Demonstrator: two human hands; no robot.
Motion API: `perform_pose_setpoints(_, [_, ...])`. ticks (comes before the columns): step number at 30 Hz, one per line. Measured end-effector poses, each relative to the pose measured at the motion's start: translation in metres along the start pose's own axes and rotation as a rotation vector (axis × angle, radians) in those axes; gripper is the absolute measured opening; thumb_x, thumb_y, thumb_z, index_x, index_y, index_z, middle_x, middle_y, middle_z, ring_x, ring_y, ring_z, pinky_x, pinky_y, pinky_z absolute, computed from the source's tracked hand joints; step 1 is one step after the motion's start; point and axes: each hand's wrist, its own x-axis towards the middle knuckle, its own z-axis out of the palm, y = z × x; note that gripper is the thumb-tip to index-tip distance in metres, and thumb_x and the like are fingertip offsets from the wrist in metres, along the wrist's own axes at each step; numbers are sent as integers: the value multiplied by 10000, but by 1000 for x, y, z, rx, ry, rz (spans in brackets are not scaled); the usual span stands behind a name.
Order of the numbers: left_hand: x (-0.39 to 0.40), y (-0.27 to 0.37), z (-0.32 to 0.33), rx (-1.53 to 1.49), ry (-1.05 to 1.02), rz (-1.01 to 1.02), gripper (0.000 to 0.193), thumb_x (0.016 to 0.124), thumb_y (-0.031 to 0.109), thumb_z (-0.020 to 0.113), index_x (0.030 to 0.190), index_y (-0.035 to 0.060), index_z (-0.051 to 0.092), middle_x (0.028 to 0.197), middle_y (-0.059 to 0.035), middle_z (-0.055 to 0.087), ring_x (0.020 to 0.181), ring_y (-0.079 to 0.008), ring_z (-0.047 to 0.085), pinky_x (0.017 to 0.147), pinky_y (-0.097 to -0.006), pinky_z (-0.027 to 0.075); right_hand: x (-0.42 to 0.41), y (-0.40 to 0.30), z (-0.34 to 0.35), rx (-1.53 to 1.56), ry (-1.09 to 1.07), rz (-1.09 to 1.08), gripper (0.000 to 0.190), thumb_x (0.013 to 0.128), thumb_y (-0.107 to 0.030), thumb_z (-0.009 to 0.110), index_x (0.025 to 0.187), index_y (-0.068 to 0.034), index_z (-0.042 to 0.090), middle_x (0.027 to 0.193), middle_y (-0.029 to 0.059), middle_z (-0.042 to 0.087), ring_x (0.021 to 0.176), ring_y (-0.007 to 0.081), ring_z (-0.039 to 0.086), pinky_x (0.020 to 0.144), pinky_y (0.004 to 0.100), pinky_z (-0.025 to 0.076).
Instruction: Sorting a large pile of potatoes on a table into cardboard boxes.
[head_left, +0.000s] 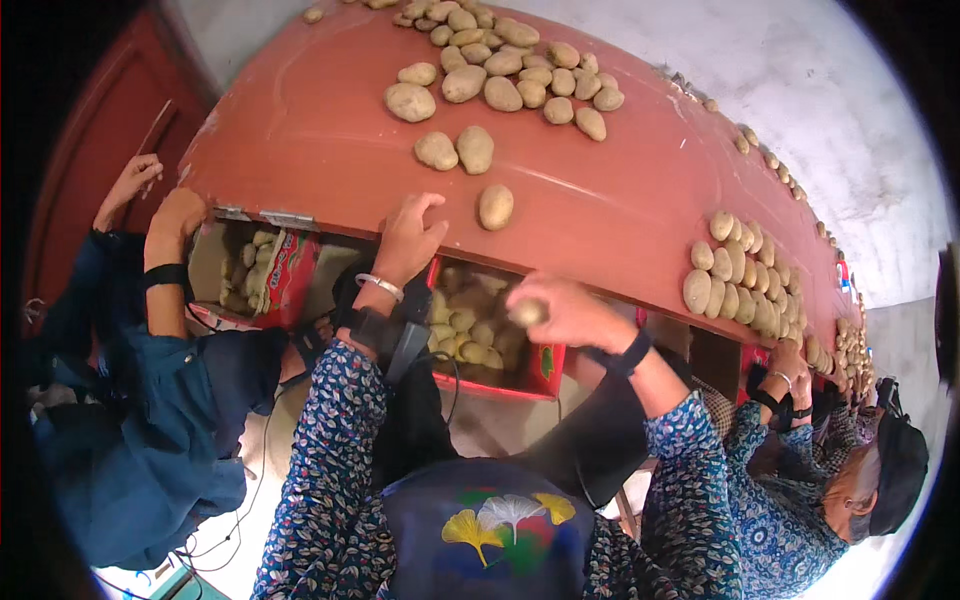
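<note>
My right hand (559, 309), slightly blurred, holds a potato (528, 312) over the right side of an open cardboard box (546, 371). Inside that box, below the table edge, lie several potatoes (469, 341). My left hand (409, 238) rests at the edge of the reddish table (315, 150), thumb and forefinger apart, with nothing in it. A single potato (496, 207) lies on the tabletop to the right of my left hand. Farther in, two potatoes (454, 150) sit side by side, and a loose heap of potatoes (510, 71) spreads behind them.
On the right, potatoes (742, 277) stand in close rows. To the left, a co-worker's hand (180, 210) is at the table edge, near another box of potatoes (259, 274). More co-workers' hands (787, 367) are at right. Cables (259, 465) hang at lower left.
</note>
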Motion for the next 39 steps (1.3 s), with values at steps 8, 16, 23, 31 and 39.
perform_pose_setpoints(8, [-5, 21, -17, -12, -49, -83, 333, 770, 84, 617, 1091, 6, 584, 1098, -174, 594, 1065, -335, 555, 900, -398, 448, 11, 2, -13, 390, -36, 178, 572, 806, -169, 669, 1322, -65, 448, 1254, 147, 509, 1049, 237, 581, 876, 353, 495])
perform_pose_setpoints(16, [47, 42, 0, -33, -94, 105, 555, 761, 188, 672, 1253, 3, 497, 1293, -215, 468, 1213, -383, 431, 1005, -433, 375, 70, 64, -193, 268, 459, 401, 385, 887, -318, 631, 1177, -71, 578, 1125, 36, 583, 1093, 139, 514, 926, 304, 427])
perform_pose_setpoints(23, [82, 48, 33, 432, -285, 102, 856, 556, 451, 797, 1277, 90, 508, 1445, -219, 265, 1343, -506, 149, 1048, -637, 188, 144, 150, -303, 119, 690, 476, 728, 828, -539, 612, 1355, -60, 460, 1408, 147, 413, 1300, 266, 372, 1051, 376, 318])
perform_pose_setpoints(31, [81, 55, 42, 496, -578, 162, 834, 508, 463, 821, 1245, 158, 577, 1496, -168, 225, 1368, -496, 99, 1005, -721, 146, 223, 206, -310, 299, 633, 397, 885, 799, -659, 543, 1420, -54, 362, 1465, 157, 346, 1372, 288, 283, 1107, 406, 235])
perform_pose_setpoints(39, [91, 61, 37, 482, -596, 59, 817, 473, 400, 856, 1222, 198, 598, 1479, -156, 259, 1359, -495, 132, 967, -729, 182, 287, 240, -326, 216, 348, 370, 711, 788, -545, 654, 1377, -193, 467, 1408, 46, 440, 1299, 239, 368, 1054, 462, 289])
